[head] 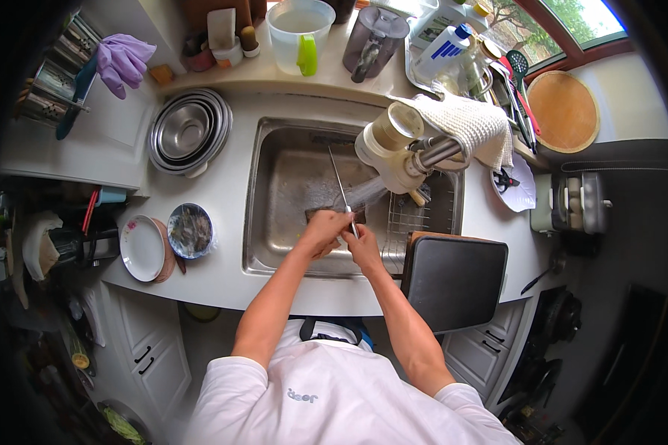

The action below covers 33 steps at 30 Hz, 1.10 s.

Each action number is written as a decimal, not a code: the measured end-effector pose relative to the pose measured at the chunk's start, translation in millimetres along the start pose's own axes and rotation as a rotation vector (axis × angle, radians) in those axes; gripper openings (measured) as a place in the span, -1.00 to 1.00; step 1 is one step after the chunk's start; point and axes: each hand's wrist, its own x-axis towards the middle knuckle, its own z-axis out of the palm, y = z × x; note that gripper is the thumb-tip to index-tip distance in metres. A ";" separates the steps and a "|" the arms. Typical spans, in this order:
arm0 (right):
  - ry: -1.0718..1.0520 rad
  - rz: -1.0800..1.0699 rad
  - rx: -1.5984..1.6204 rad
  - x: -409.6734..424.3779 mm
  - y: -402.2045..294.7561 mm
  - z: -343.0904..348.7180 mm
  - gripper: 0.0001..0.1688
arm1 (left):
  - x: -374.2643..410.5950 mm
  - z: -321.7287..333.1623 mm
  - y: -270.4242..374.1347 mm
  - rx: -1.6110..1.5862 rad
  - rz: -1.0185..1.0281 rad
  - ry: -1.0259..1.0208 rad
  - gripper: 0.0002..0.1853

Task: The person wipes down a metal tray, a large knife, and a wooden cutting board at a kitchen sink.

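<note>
A long, narrow knife (337, 169) is held over the stainless-steel sink (281, 245), its blade pointing toward the far side. My right hand (363, 245) grips the handle. My left hand (324, 233) is curled against the knife where blade meets handle; its fingertips are partly hidden. Water (364, 193) sprays from the faucet's cream-coloured filter head (389, 147) down toward the blade and the basin floor. A dark patch in the basin shows behind my hands, too covered to identify.
A wire rack (398, 217) fills the sink's right side, with a dark rectangular board (456, 281) at its front corner. Nested steel bowls (189, 130), a white plate (142, 247) and a film-covered bowl (190, 230) stand left. A waffle-weave cloth (467, 122) drapes over the faucet.
</note>
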 end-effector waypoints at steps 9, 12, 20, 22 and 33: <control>0.116 -0.035 0.219 1.0 29.5 12.3 -0.72 | 15.9 13.7 -34.3 -0.777 0.308 0.096 -0.65; 0.026 0.029 0.335 -1.2 30.8 12.6 -0.78 | 11.1 26.2 -42.7 -0.718 0.410 0.047 -0.51; -0.235 0.120 0.214 -36.5 -11.3 -1.3 -0.83 | 44.2 27.9 -49.9 -0.230 0.502 0.382 -0.37; -0.237 0.034 0.166 -47.3 -11.3 1.1 -0.82 | 66.0 20.7 -45.4 -0.219 0.542 0.486 -0.33; -0.178 -0.101 -0.056 -71.0 -9.0 -8.8 -0.80 | 149.7 -23.8 -17.4 0.036 0.766 0.718 -0.42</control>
